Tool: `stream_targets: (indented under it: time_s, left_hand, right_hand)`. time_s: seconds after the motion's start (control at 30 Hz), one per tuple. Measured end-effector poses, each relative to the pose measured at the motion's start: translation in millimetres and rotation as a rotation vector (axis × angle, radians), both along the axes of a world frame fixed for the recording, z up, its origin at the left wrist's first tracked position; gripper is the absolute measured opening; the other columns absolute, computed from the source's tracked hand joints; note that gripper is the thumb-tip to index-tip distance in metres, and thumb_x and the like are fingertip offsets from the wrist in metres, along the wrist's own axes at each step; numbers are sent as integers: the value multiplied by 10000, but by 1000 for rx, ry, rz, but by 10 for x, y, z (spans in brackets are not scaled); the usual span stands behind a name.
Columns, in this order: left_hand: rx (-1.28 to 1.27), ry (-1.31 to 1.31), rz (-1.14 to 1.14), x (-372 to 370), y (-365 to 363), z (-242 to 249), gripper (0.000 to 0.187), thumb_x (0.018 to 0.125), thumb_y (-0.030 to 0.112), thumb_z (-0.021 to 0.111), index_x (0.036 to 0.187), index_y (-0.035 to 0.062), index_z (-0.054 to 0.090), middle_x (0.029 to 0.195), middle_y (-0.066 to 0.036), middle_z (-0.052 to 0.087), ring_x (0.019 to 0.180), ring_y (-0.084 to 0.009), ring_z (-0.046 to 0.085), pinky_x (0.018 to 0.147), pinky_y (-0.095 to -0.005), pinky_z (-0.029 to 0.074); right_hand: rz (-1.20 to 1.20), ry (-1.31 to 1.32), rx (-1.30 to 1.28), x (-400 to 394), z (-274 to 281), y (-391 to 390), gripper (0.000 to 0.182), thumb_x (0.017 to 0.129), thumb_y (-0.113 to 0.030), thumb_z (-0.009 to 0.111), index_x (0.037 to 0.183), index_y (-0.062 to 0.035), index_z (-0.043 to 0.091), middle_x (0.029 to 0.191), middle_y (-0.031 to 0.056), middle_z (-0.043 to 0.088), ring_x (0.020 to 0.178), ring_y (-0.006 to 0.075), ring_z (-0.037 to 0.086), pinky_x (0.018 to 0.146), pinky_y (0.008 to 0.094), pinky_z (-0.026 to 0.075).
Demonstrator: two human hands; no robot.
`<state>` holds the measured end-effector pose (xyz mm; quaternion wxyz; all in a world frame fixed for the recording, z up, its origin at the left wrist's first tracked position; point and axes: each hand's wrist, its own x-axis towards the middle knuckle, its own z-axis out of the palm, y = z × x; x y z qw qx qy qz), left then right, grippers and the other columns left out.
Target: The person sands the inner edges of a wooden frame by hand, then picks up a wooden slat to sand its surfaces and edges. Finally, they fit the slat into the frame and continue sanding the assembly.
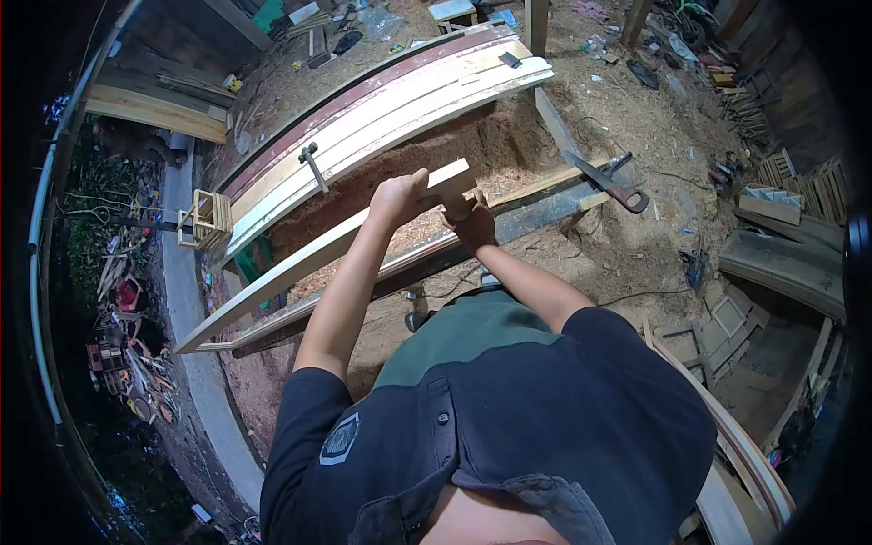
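A long pale wooden board (300, 265) runs from the lower left up to a squared end near the middle of the view. My left hand (400, 197) is wrapped over the board a little short of that end. Below the end, my right hand (472, 222) holds the board's edge with fingers partly hidden by the wood. Beyond the board lie long planks (381, 109) side by side on a bench, with a hammer (313, 166) on their near edge. A handsaw (604, 182) rests to the right of my right hand.
Under my arms runs a dark beam (536, 214) with wooden strips. A small slatted wooden crate (207, 221) stands at the left. Sawdust covers the ground (590, 263). Wooden frames and a large wooden box (786, 268) are at the right. A dark block (510, 60) sits on the planks.
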<state>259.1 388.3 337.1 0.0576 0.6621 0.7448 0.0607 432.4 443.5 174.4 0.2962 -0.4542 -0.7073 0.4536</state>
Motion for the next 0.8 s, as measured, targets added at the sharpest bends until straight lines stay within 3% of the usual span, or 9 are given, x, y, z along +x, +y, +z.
stream_targets:
  time_s: [0.2, 0.43, 0.5, 0.53, 0.57, 0.63, 0.7, 0.73, 0.8]
  left_hand:
    - [7, -45, -12, -46, 19, -21, 558, 896, 558, 832, 994, 80, 562, 814, -205, 725, 802, -445, 733, 676, -545, 571]
    - [-66, -29, 104, 151, 22, 93, 568, 876, 569, 848, 977, 86, 565, 822, -185, 720, 818, -437, 719, 671, -531, 554]
    - [-143, -47, 139, 245, 30, 141, 546, 870, 540, 861, 976, 86, 578, 836, -185, 724, 841, -428, 722, 684, -523, 560]
    - [-145, -54, 161, 277, 17, 159, 540, 869, 536, 864, 970, 85, 584, 841, -183, 726, 848, -427, 723, 686, -523, 561]
    - [-143, -61, 186, 305, 6, 185, 535, 867, 533, 866, 964, 85, 591, 846, -181, 728, 855, -425, 724, 689, -523, 563]
    - [-158, -82, 216, 339, -12, 174, 527, 859, 522, 872, 954, 81, 600, 901, -164, 742, 889, -412, 730, 708, -514, 570]
    - [231, -116, 79, 321, -45, 83, 501, 853, 478, 886, 946, 75, 602, 965, -145, 751, 928, -399, 734, 738, -507, 580]
    - [192, -82, 75, 271, -51, 58, 553, 818, 457, 924, 1221, 136, 723, 997, -125, 765, 974, -365, 755, 833, -452, 617]
    - [34, -126, 148, 246, -20, 79, 526, 818, 448, 925, 1189, 135, 722, 983, -131, 768, 955, -377, 754, 818, -462, 614]
  right_hand:
    - [49, -23, 33, 85, -108, 90, 947, 717, -444, 996, 1422, -34, 513, 1286, 258, 690, 1171, 445, 699, 974, 500, 593]
    - [226, 409, 123, 357, -30, 337, 474, 967, -185, 832, 1370, -40, 630, 1295, 131, 707, 1146, 299, 701, 1031, 411, 552]
    - [415, 547, -311, 375, 173, 399, 504, 961, -194, 848, 1395, -45, 640, 1281, 142, 724, 1186, 306, 720, 1025, 451, 590]
    - [431, 679, -627, 360, 206, 414, 373, 1045, -188, 722, 1386, -49, 664, 1299, 125, 718, 1184, 283, 721, 1064, 461, 602]
    - [423, 674, -633, 312, 136, 490, 373, 1045, -188, 722, 1386, -49, 664, 1299, 125, 718, 1184, 283, 721, 1064, 461, 602]
    - [343, 891, -1462, 187, -17, 679, 380, 1100, -258, 588, 1384, -18, 667, 1317, 163, 710, 1182, 314, 721, 1095, 493, 602]
    - [406, 816, -1331, 170, -59, 701, 475, 1113, -321, 509, 1401, 30, 649, 1326, 177, 708, 1188, 327, 718, 1110, 513, 592]
    - [429, 828, -1363, 172, -21, 707, 460, 1110, -300, 526, 1397, 38, 649, 1320, 180, 710, 1191, 324, 718, 1107, 507, 594]
    - [451, 834, -1395, 165, 17, 706, 446, 1107, -279, 544, 1393, 46, 649, 1313, 182, 712, 1194, 321, 718, 1104, 500, 596]
